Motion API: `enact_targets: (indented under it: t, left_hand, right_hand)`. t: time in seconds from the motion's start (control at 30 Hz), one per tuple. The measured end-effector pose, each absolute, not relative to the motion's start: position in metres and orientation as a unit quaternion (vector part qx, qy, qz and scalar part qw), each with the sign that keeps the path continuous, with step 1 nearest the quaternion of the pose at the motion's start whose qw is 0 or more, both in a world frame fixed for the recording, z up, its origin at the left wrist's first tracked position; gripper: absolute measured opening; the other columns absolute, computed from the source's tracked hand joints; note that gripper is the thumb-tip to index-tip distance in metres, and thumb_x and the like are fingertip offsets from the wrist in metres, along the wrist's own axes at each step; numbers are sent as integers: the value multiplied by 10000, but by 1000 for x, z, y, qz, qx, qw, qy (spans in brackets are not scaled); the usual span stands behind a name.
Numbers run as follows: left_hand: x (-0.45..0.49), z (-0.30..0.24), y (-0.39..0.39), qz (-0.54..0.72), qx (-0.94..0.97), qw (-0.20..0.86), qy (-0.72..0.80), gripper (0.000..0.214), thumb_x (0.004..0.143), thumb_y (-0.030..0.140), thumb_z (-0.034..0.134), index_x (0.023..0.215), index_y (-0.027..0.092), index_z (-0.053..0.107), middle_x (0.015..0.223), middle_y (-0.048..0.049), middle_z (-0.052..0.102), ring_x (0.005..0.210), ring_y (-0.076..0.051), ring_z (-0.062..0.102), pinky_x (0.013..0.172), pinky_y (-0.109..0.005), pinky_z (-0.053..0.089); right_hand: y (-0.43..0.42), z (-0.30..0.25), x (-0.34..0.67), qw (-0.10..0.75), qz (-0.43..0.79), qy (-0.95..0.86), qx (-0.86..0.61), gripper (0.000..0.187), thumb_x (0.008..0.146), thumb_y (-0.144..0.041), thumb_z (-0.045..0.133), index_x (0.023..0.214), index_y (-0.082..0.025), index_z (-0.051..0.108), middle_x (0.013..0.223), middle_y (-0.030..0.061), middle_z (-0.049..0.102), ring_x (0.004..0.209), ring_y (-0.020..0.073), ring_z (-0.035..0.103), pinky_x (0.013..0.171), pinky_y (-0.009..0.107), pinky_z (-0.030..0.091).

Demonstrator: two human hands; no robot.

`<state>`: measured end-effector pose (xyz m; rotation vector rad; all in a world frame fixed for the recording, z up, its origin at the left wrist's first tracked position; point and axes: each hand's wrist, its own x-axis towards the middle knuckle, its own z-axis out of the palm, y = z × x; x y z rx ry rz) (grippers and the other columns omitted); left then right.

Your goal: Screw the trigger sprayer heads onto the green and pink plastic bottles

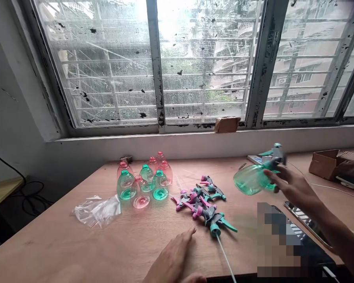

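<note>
Green spray bottle point(252, 179), head fitted, is held clamped at the neck in right hand point(286, 184), right of frame; capping judged done; left hand point(174, 259) is laid open, empty, lower centre on table point(76, 243), just short of teal trigger head point(220, 225); next, a grip clear of its dip tube point(225, 255) is called for.

Free, 9 o'clock of the left hand point(174, 259): bare brown wooden table point(61, 251).
Blocked, 10 o'clock: crumpled clear plastic bag point(96, 210).
Blocked, 11 o'clock: cluster of clear green and pink plastic bottles point(144, 182).
Blocked, 1 o'clock: heap of pink and teal plastic trigger spray heads point(199, 200).

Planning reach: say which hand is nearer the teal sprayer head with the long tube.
Left: left hand lies just left of the sprayer head; right hand, farther right, holds a green bottle.
</note>
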<state>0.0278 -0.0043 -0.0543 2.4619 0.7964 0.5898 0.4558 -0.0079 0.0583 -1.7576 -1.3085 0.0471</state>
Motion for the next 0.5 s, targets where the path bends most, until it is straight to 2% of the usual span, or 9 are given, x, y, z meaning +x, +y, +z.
enact_targets:
  t: [0.03,0.1,0.17,0.27,0.5]
  left_hand:
    - [28,-54,-4,215,901,241,291,915,850,551,708,1595,304,238,1610,-123,432,1453,-368,441,1194,-499,400]
    - [28,-52,-4,217,900,244,290,885,867,531,696,1593,309,240,1600,-118,449,1436,-360,464,1185,-497,411]
    - [28,-52,-4,218,899,245,289,869,883,517,682,1595,308,228,1591,-120,460,1421,-353,484,1177,-495,419]
    - [27,-55,-2,221,900,240,290,874,883,499,686,1595,294,223,1579,-131,475,1406,-349,502,1167,-481,432]
    - [27,-57,-1,215,904,230,290,883,877,430,703,1593,285,208,1574,-139,480,1401,-347,511,1161,-483,442]
  right_hand:
    - [8,63,461,432,9,-534,-727,460,957,-552,527,1143,-159,676,875,133,740,672,295,686,672,433,546]
    - [42,62,467,384,-15,-546,-744,347,932,-437,631,1111,-148,703,1052,163,746,896,347,709,832,461,535]
    - [73,51,468,344,-28,-543,-765,288,934,-347,668,1132,-141,700,1169,158,726,1070,354,678,915,468,526]
    - [105,33,464,308,-47,-506,-804,295,981,-329,641,1229,-168,639,1266,100,675,1087,276,675,925,494,558]
    - [125,33,450,255,-73,-478,-838,319,981,-320,648,1264,-175,619,1279,99,661,1054,264,687,879,471,590]
